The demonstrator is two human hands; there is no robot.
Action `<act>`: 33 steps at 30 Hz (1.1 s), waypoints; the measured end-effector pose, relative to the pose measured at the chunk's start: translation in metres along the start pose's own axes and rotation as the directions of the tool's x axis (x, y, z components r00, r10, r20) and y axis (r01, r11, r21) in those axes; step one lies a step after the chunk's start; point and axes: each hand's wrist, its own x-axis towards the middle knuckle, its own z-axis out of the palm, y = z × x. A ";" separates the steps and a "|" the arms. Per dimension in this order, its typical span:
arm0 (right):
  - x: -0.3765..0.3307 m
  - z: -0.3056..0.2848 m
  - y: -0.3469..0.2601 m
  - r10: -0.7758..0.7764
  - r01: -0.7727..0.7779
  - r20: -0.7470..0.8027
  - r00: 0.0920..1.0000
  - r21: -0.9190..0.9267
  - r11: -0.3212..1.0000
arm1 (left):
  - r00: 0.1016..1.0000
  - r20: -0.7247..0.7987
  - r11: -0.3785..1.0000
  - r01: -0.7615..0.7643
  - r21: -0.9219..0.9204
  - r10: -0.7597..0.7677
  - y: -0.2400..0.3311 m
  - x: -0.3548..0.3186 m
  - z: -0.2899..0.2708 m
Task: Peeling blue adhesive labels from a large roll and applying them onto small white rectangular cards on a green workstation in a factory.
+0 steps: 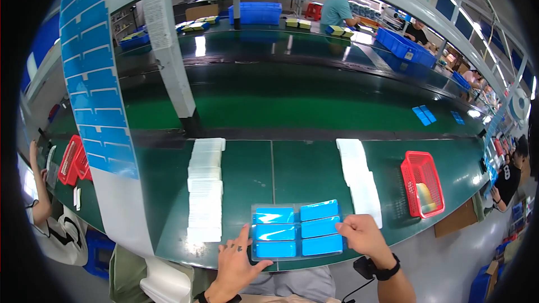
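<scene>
Right hand [362, 235]: thumb and forefinger drawn narrow at the right edge of the blue panels [321, 228]; whether they pinch anything, I cannot tell.
Left hand [234, 258]: spread wide, forefinger and thumb about the lower-left corner of the clear tray [298, 237].
Tray: between the hands at the table [303, 168]'s near edge, six panels in two columns.
Handling: probably light, thin, bendy, slick on its glossy faces; best held by outer edges.
Beyond: white stacks [205, 191], red basket [422, 157].

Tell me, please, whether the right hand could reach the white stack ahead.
Probably yes: nothing visible blocks the right hand from the white stack, though the hand is at a blue strip's edge.
</scene>
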 end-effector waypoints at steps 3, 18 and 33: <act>-0.026 0.002 -0.076 -0.062 0.063 -0.013 0.998 0.065 0.996 | 0.997 0.053 0.998 0.054 -0.019 -0.053 0.000 0.002 -0.003; 0.192 -0.168 -0.172 -0.202 0.158 -0.176 0.963 -0.238 0.958 | 0.977 -0.168 0.917 -0.058 0.394 0.134 -0.076 0.004 -0.067; -0.034 -0.105 0.088 -0.479 0.309 0.053 0.876 -0.825 0.474 | 0.990 -0.133 0.932 0.011 0.362 0.040 -0.046 -0.017 -0.048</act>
